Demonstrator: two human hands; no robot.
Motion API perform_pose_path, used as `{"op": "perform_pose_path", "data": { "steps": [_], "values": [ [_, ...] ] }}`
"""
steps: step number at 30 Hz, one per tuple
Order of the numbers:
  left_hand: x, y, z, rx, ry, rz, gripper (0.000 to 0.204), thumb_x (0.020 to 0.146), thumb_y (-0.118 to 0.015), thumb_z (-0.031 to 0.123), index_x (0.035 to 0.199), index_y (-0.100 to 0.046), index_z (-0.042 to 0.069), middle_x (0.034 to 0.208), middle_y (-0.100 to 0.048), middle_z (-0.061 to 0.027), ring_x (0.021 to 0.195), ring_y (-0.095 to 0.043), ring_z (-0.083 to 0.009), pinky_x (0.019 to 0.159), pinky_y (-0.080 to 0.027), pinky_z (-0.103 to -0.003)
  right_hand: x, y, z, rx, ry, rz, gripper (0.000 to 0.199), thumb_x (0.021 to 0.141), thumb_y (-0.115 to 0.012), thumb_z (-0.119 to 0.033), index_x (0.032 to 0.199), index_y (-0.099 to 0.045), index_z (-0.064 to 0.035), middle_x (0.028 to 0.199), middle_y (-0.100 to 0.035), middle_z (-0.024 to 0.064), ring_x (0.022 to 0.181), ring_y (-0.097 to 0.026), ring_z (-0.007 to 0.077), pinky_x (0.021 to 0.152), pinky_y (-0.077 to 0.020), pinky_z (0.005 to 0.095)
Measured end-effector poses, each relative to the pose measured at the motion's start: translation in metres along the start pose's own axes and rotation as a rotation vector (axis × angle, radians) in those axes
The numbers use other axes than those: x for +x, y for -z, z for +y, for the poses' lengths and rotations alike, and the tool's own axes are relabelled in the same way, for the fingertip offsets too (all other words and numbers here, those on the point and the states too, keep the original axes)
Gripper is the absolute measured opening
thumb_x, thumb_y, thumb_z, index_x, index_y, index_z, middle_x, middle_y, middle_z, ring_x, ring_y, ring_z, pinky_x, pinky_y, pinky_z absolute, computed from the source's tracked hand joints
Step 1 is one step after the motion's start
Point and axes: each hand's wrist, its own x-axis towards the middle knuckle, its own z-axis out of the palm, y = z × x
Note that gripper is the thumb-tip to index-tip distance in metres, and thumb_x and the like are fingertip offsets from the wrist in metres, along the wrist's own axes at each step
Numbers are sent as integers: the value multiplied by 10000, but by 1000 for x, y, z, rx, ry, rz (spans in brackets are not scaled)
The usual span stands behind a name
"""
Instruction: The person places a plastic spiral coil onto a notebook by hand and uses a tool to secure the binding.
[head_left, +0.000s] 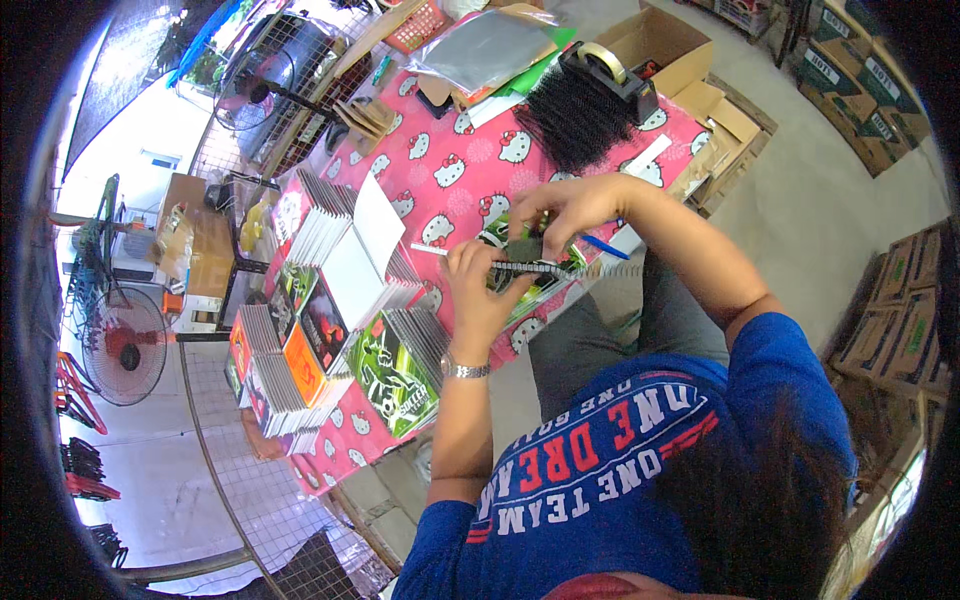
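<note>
In front of me a green and black notebook (541, 287) lies near the table's edge. A spiral binding coil (545, 267) runs along its upper edge, and the loose end of the coil sticks out past its right side. My left hand (480, 288) grips the notebook and coil at the left end, thumb below and fingers above. My right hand (572, 214) arches over the same edge, its fingers closed around a small dark grey block (524, 248) next to the coil. A blue pen (606, 247) lies just right of that hand.
The table has a pink patterned cloth (452, 172). Stacked notebooks (395, 370) and white-paged piles (325, 222) fill the left. A bundle of black coils (575, 115), a tape dispenser (610, 75) and an open cardboard box (655, 45) stand at the far side. Fans (125, 350) are at left.
</note>
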Motion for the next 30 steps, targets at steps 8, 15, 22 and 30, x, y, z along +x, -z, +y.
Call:
{"op": "perform_pose_path", "data": {
  "steps": [8, 15, 22, 30],
  "values": [
    [19, 23, -12, 134, -56, 61, 461, 558, -852, 142, 918, -581, 43, 970, -562, -109, 1004, -490, -322, 900, -392, -418, 19, 13, 4, 282, -26, 77, 536, 653, -730, -213, 1113, -603, 29, 1046, -615, 99, 991, -589, 205, 884, -458, 336],
    [17, 28, -31, 106, 83, -40, 350, 592, -855, 182, 823, -640, 30, 866, -561, -73, 941, -498, -283, 810, -419, -389, 38, 23, 10, -54, -114, -16, 491, 688, -730, -213, 1123, -615, -19, 1041, -612, 58, 970, -569, 154, 851, -456, 304],
    [15, 20, -23, 49, 107, -40, 357, 612, -844, 178, 859, -632, 30, 887, -565, -90, 947, -505, -292, 824, -426, -395, 30, 18, 8, 300, 174, -69, 443, 698, -691, -257, 1069, -609, -29, 969, -624, 40, 852, -571, 126, 762, -462, 271],
    [3, 23, -52, -248, 224, 4, 252, 733, -739, 38, 938, -597, 1, 988, -584, -123, 948, -571, -259, 774, -449, -314, 41, 32, 6, -362, -155, -15, 603, 676, -742, -255, 1184, -573, 23, 1115, -601, 81, 1049, -565, 165, 899, -457, 309]
  ]
}}
